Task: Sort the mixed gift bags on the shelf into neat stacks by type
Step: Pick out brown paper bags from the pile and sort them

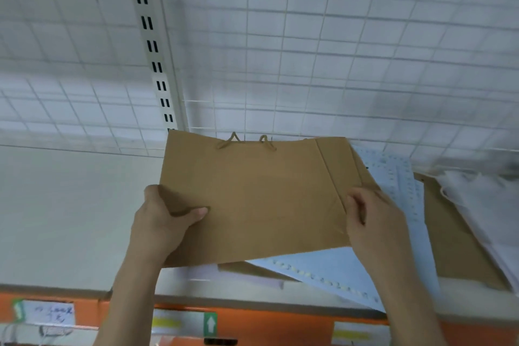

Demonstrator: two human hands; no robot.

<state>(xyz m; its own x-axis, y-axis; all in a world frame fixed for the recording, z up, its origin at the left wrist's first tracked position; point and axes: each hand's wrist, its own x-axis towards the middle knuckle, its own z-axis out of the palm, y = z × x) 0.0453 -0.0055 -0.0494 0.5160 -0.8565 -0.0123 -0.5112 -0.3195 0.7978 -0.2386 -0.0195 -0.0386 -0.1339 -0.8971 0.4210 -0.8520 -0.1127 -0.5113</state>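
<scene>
Flat brown paper gift bag above a mixed pile on the shelf.
I see the brown bag (252, 199), folded flat with twisted cord handles at its far edge, lying over a pale blue dotted bag (331, 272); another brown bag (460, 241) and white bags (486, 205) lie to the right.

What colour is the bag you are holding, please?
Plain kraft brown bag, with matching brown handles; head view.

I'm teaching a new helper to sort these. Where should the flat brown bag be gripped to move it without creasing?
Grip the brown paper bag by its two short side edges, one hand from each side, as the left hand and right hand do now. It lies folded flat and wide, so a single-edge grip would probably let it sag. The rope handles sit at the far edge.
</scene>
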